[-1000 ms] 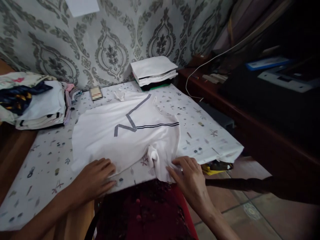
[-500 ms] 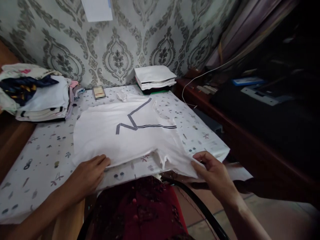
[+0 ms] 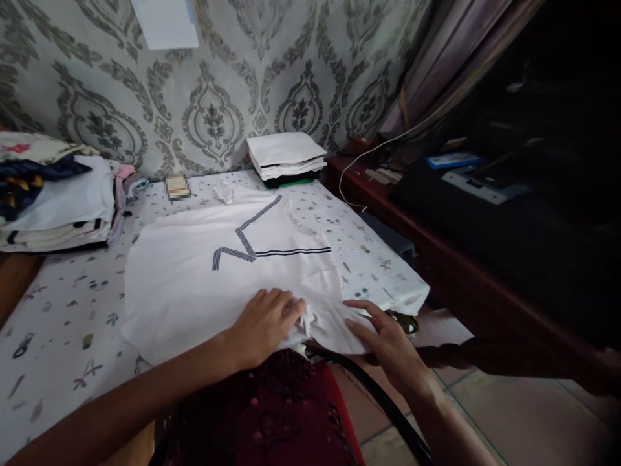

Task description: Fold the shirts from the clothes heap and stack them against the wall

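A white T-shirt [image 3: 184, 291] with dark zigzag and straight stripes lies spread over the patterned cloth, its collar to the right. My left hand [image 3: 264, 327] is on the near side of the shirt, by the base of the near sleeve. Its fingers are curled onto the bunched fabric there, closed on it. At the right, my right hand [image 3: 385, 336] touches the near sleeve [image 3: 334, 327], which hangs over the table edge. Its thumb and index finger are apart, with the index stretched along the sleeve.
A neat stack of folded clothes [image 3: 286, 152] stands by the wall. At the far left is a taller clothes pile [image 3: 58, 200]. A small blurred item [image 3: 178, 186] lies between them. To the right are a dark wooden desk [image 3: 369, 194] and a white cable [image 3: 342, 178].
My left hand has moved right along the shirt's near edge to the sleeve base. My right hand's fingers have loosened and spread on the sleeve. The view has shifted slightly right.
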